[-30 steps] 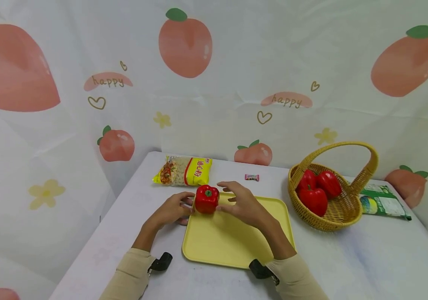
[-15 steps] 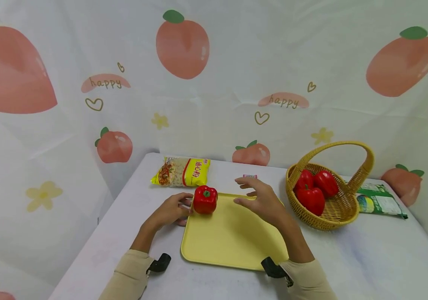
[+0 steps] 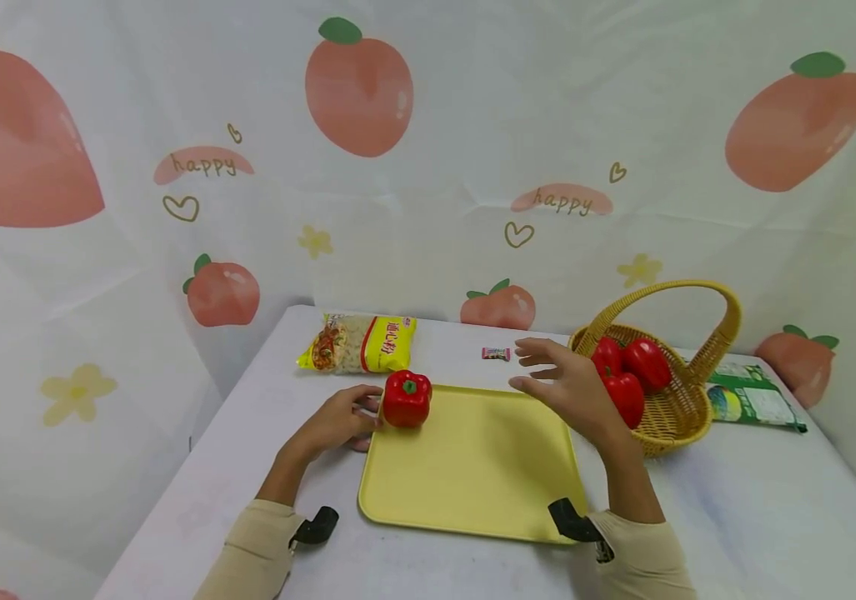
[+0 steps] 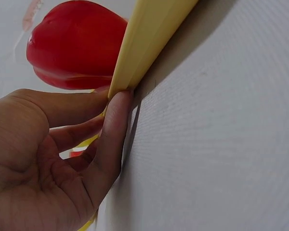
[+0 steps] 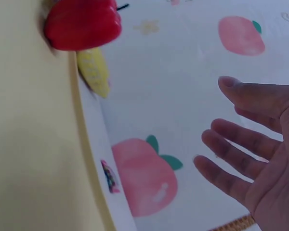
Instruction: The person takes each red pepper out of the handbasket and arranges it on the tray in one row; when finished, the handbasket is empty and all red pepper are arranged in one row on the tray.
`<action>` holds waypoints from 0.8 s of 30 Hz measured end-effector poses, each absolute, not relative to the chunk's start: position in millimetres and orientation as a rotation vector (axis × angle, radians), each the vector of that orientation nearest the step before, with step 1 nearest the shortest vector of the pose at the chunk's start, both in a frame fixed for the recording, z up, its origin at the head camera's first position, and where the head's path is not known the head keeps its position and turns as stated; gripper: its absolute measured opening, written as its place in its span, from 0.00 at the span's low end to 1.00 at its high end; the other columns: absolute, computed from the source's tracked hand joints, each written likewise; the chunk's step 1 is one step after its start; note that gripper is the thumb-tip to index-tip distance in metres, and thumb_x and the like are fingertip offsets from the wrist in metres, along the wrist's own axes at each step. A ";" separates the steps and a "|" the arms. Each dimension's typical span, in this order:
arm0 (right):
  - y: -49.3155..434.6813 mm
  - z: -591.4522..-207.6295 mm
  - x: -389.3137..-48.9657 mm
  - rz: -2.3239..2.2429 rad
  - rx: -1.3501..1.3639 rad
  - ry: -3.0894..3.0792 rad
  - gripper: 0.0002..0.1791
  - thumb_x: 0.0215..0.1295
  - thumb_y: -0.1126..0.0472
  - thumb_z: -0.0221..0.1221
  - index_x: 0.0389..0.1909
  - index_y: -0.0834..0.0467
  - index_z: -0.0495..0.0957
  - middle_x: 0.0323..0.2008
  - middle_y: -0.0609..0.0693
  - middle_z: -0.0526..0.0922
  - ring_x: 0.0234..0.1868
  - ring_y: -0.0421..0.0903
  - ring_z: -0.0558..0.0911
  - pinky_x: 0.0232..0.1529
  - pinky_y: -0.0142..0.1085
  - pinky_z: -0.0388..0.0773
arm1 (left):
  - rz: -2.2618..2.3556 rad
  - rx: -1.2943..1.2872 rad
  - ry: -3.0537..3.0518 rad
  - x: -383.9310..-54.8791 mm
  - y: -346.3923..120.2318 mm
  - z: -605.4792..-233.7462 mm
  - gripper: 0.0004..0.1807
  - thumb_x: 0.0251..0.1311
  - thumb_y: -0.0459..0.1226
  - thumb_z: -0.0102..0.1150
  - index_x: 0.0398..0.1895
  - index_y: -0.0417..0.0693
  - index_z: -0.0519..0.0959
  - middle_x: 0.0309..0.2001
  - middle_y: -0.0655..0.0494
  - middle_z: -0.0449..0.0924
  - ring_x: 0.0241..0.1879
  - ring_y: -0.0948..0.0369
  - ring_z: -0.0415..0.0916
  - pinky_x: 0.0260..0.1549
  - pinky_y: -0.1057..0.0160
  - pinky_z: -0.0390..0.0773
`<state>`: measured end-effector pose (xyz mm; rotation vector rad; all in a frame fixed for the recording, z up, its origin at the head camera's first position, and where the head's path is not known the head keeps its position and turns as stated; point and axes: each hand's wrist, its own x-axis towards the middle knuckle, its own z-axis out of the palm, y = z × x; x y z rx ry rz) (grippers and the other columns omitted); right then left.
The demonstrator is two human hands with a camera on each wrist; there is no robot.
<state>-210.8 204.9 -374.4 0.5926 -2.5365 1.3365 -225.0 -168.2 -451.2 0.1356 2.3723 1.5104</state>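
Observation:
A red bell pepper [image 3: 407,400] stands upright on the back left corner of the yellow tray [image 3: 473,467]. At that corner my left hand [image 3: 333,425] holds the tray's edge. The left wrist view shows the thumb [image 4: 72,107] at the rim close beside the pepper and a finger [image 4: 113,130] against the rim's outer side. My right hand [image 3: 573,387] hovers past the tray's back right corner, fingers spread and nothing in them. It overlaps the left side of a wicker basket [image 3: 671,417] in the head view.
Several red bell peppers [image 3: 645,364] lie in the basket, whose tall handle [image 3: 720,333] arches over it. Behind the tray are a yellow bag of pasta [image 3: 360,343] and a small pink wrapped candy [image 3: 496,354]. A green packet [image 3: 758,396] lies right of the basket.
My right hand has drawn away from the pepper, moving right across the tray toward the basket. The pepper and my left hand stay at the tray's corner.

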 end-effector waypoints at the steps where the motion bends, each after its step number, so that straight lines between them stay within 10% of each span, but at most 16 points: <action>1: 208.9 -373.3 -210.0 1.328 0.566 -2.544 0.27 0.65 0.58 0.74 0.64 0.56 0.81 0.57 0.55 0.87 0.56 0.53 0.87 0.55 0.43 0.88 | 1.512 0.136 2.368 -225.2 -168.6 -451.3 0.31 0.65 0.29 0.63 0.73 0.40 0.73 0.56 0.44 0.79 0.47 0.54 0.82 0.36 0.58 0.91; 8: 237.8 -368.1 -205.2 1.210 0.442 -2.561 0.26 0.68 0.54 0.72 0.65 0.54 0.81 0.58 0.54 0.87 0.53 0.51 0.88 0.49 0.21 0.81 | 1.501 0.171 2.359 -225.4 -170.4 -450.4 0.32 0.65 0.31 0.64 0.74 0.38 0.71 0.57 0.43 0.79 0.48 0.54 0.81 0.37 0.58 0.91; 24: 293.0 -368.0 -194.4 1.219 0.244 -2.603 0.32 0.70 0.54 0.70 0.73 0.56 0.74 0.63 0.62 0.82 0.61 0.54 0.80 0.50 0.14 0.73 | 1.515 0.128 2.345 -227.1 -169.1 -450.9 0.32 0.65 0.30 0.64 0.73 0.40 0.72 0.56 0.44 0.78 0.47 0.55 0.82 0.36 0.58 0.91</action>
